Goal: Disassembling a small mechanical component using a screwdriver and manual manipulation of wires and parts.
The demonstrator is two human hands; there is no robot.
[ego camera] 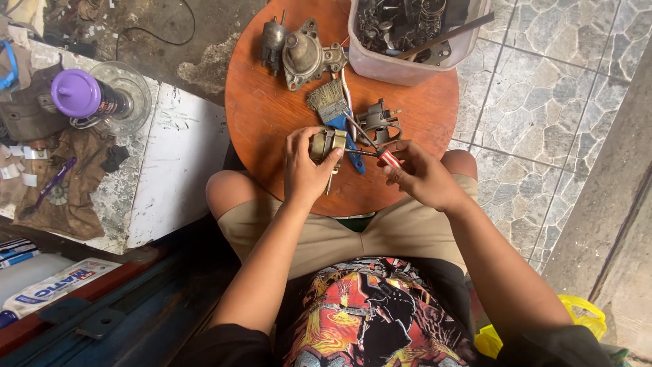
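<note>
My left hand grips a small brass-coloured metal part over the near edge of a round wooden table. My right hand holds a screwdriver with a red and white handle; its shaft points left into the metal part. A paintbrush with a blue handle lies on the table just behind my hands. A small grey metal fitting sits right of the brush.
Two larger grey metal housings lie at the table's far side. A white plastic tub of metal parts stands at the far right edge. On the left, a low white bench carries a purple-capped bottle and rags. Stone tiles pave the right.
</note>
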